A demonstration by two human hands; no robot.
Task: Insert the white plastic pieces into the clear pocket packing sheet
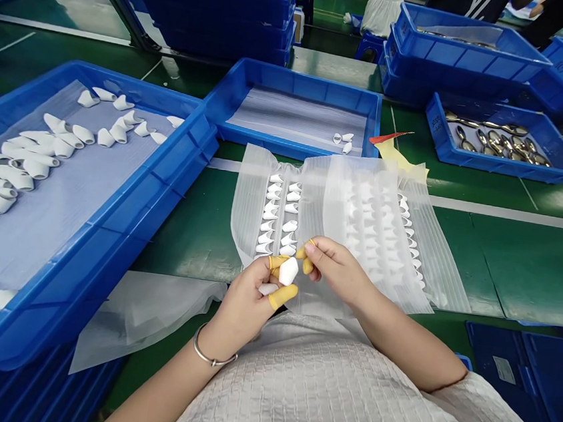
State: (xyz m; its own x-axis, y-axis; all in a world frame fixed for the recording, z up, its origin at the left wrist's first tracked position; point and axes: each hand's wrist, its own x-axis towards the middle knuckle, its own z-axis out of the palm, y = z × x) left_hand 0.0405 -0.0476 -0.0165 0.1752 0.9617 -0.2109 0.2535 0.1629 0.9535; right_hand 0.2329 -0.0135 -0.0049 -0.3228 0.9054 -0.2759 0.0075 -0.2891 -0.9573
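Note:
My left hand (244,301), with yellow finger cots on its fingertips, grips a small white pointed piece (288,271) between thumb and fingers. A second white piece (268,289) shows lower in the same hand. Close by on the right is my right hand (333,265), also in yellow cots, its thumb and fingers pinched together; whether anything is between them is hidden. Beyond both hands lies a translucent packing sheet (315,174) with similar white pieces (292,207) set in columns. More columns show faintly under its folded layer.
At left stands a large blue tray (159,178) with many loose white pieces (41,145). Behind the sheet, another blue tray (298,147) holds several pieces. A blue tray (512,169) of metal spoons (510,144) sits at right on the green table (533,251). People are across the aisle.

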